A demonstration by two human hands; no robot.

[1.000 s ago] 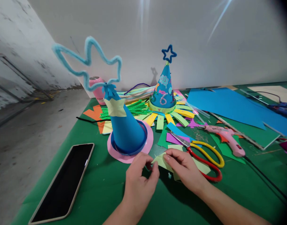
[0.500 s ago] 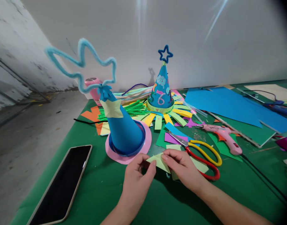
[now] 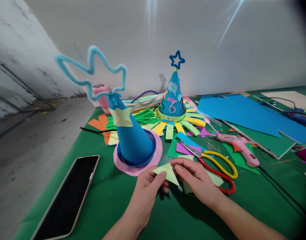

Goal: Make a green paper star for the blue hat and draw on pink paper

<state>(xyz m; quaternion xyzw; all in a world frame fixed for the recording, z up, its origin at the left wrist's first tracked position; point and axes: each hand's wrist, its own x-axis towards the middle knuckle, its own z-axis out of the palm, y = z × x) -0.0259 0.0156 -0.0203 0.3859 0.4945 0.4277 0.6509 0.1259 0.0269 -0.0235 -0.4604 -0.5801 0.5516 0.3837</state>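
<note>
Head view: left hand [image 3: 147,190] and right hand [image 3: 196,181] hold paper triangle [image 3: 167,171] higher.

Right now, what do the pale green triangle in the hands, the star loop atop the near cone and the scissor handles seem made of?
Pale green triangle: thin matte paper or card, flat with crisp cut edges. Star loop: likely a fuzzy light-blue pipe cleaner, its bent outline standing unsupported. Scissor handles: probably glossy plastic, red and yellow, with highlights.
</note>
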